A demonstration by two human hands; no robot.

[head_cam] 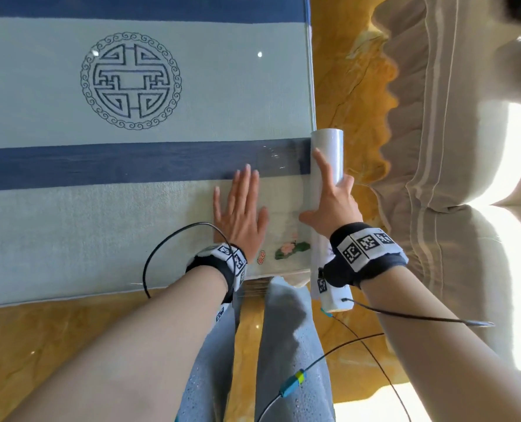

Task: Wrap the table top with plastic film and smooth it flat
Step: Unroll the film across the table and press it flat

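Glossy amber marble floor (349, 95), cream sofa (454, 141) at right, black cables (371, 357) trailing over grey trousers (286, 345)

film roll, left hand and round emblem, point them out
film roll (329, 147), head view, upper white part of the roll
left hand (241, 212), head view, back of the hand
round emblem (130, 80), head view, centre of the pattern

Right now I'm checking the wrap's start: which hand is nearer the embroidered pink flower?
Left. The left hand lies flat just beyond the embroidered pink flower; the right hand holds the white film roll.

Table top (70, 226) covered in matt woven cloth; film roll (327, 156) glossy smooth plastic; floor (344, 86) polished stone.
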